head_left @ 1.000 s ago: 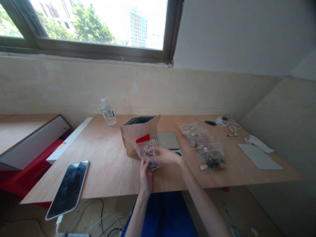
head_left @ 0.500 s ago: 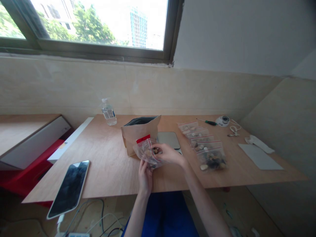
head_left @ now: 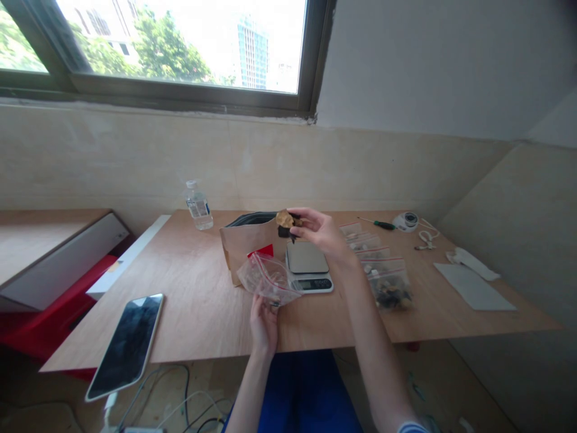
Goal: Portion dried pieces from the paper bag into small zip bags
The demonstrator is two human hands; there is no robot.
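Observation:
My left hand (head_left: 264,316) pinches the bottom of a clear zip bag (head_left: 267,278) with a red seal strip, held just above the wooden table (head_left: 198,300). My right hand (head_left: 320,231) is raised over the open brown paper bag (head_left: 250,246), its fingers closed on a few small stones (head_left: 285,221), tan and dark. A small digital scale (head_left: 308,264) sits right of the paper bag, below my right hand. A row of filled zip bags of stones (head_left: 381,276) lies to the right of the scale.
A water bottle (head_left: 197,206) stands at the table's back left. A smartphone (head_left: 125,344) lies at the front left edge with cables below. A green screwdriver (head_left: 377,224), a small round device (head_left: 406,221) and a grey sheet (head_left: 473,285) lie at the right.
My right hand has drawn stones out of the clear zip bag and lifted them up over the paper bag's mouth. The scale, covered before, now shows. My left hand has kept hold of the bag.

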